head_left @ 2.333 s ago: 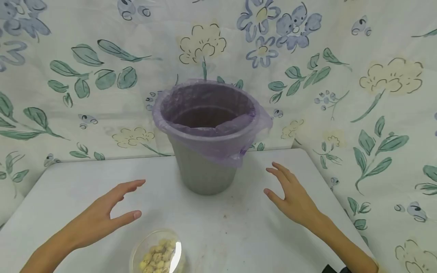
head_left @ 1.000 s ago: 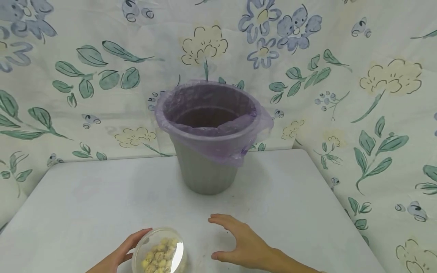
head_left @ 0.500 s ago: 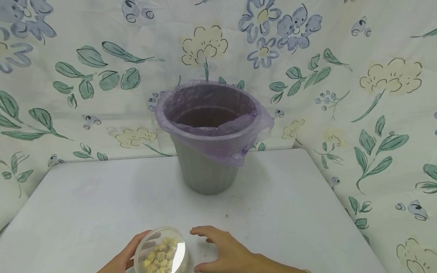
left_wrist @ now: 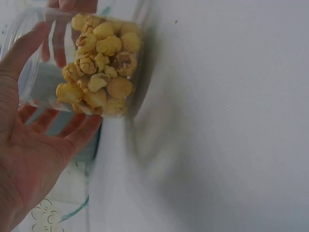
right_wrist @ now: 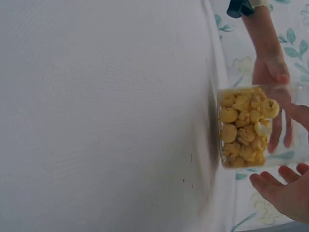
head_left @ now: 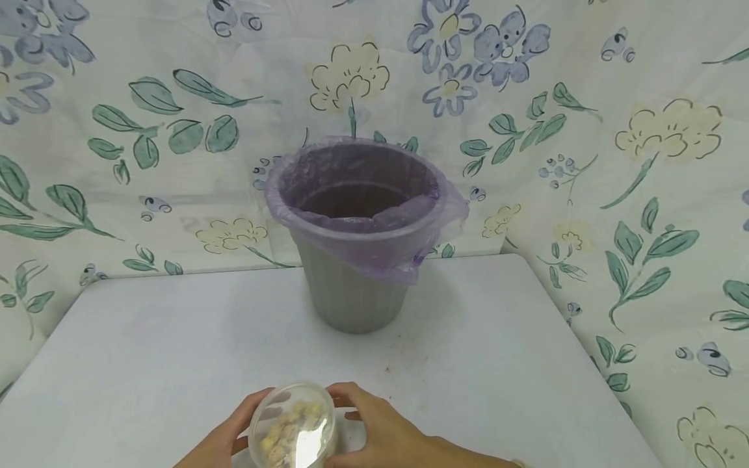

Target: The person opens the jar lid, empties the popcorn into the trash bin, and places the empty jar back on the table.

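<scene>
A clear round plastic jar of caramel popcorn (head_left: pixel 292 426) stands upright near the front of the white table, its lid on and catching a bright glare. My left hand (head_left: pixel 219 439) holds it from the left, thumb along the near side and fingers curled behind, as the left wrist view shows on the jar (left_wrist: pixel 104 65). From the right, my right hand (head_left: pixel 386 432) curves round the same jar, forefinger at the lid's rim and thumb at the near side. In the right wrist view the jar's base (right_wrist: pixel 222 130) is right at the tabletop.
A grey trash bin (head_left: pixel 354 299) stands at the table's back middle. Its purple liner (head_left: pixel 380 253) folds over the rim and hangs down at the right. Floral cloth (head_left: pixel 193 195) surrounds the white table (head_left: pixel 503 364) at back and sides. Small dark specks dot the tabletop.
Both hands came in from either side of the bin. The left reached the jar first; the right then closed in from the right. The jar has shifted slightly right and away from me.
</scene>
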{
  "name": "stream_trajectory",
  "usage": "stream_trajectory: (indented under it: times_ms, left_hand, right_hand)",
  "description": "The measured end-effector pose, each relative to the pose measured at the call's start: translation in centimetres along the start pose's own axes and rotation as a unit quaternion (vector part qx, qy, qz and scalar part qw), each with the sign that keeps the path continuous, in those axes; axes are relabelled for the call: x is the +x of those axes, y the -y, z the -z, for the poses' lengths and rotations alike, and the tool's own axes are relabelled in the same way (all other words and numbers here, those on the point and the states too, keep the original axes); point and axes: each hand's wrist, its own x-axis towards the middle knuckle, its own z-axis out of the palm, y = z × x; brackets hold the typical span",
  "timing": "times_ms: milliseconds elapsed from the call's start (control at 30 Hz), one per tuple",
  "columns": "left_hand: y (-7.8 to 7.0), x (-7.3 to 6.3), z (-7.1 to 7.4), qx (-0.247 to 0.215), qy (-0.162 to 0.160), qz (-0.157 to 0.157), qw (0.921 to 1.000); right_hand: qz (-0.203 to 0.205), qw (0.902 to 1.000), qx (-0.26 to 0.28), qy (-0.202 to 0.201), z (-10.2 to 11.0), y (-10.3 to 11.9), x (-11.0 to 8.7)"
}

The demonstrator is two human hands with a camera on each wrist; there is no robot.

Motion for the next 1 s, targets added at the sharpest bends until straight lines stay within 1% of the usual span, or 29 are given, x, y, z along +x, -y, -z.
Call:
stream_trajectory:
  times_ms: [67,133,167,267,367,500,633,733,833,933,1000]
  left_hand:
    - [-0.5,0.3,-0.2,0.011,0.0,-0.017,0.9998]
    - [-1.0,0.5,-0.5,0.021,-0.003,-0.029,0.9994]
    - [-1.3,0.7,-0.6,0.02,-0.005,-0.03,0.9993]
    - [-2.4,1.3,-1.2,0.013,-0.015,-0.01,0.9998]
    - [-3.8,2.0,-1.6,0.025,-0.026,-0.01,0.9993]
    - [-5.5,3.1,-2.1,0.066,-0.04,-0.047,0.9959]
    - [-7.0,4.3,-2.4,0.094,-0.053,-0.065,0.992]
    - [-7.9,5.2,-2.6,0.11,-0.063,-0.072,0.9894]
    - [-8.7,6.1,-2.7,0.133,-0.067,-0.086,0.985]
    - [-9.6,7.1,-2.6,0.144,-0.064,-0.099,0.9826]
    - [-10.2,7.7,-2.6,0.146,-0.062,-0.109,0.9813]
  right_hand:
    - [0.007,1.0,0.0,-0.006,0.1,-0.1,-0.1]
    - [0.007,0.9999,0.003,-0.01,0.3,-0.1,-0.2]
    - [0.007,0.9999,0.007,-0.012,0.5,-0.2,-0.2]
    - [0.009,0.9997,0.011,-0.021,0.9,-0.1,-0.4]
    - [0.017,0.9993,0.004,-0.033,1.5,0.2,-0.5]
    - [0.016,0.9987,0.004,-0.049,2.5,0.9,-0.7]
    - [0.018,0.9978,0.004,-0.064,3.5,1.5,-0.7]
    - [0.035,0.9961,0.004,-0.081,4.1,1.7,-0.6]
    - [0.066,0.9927,0.002,-0.102,4.6,1.8,-0.6]
    - [0.091,0.9885,0.003,-0.121,5.1,1.9,-0.5]
    - [0.1,0.9862,0.004,-0.132,5.5,2.1,-0.5]
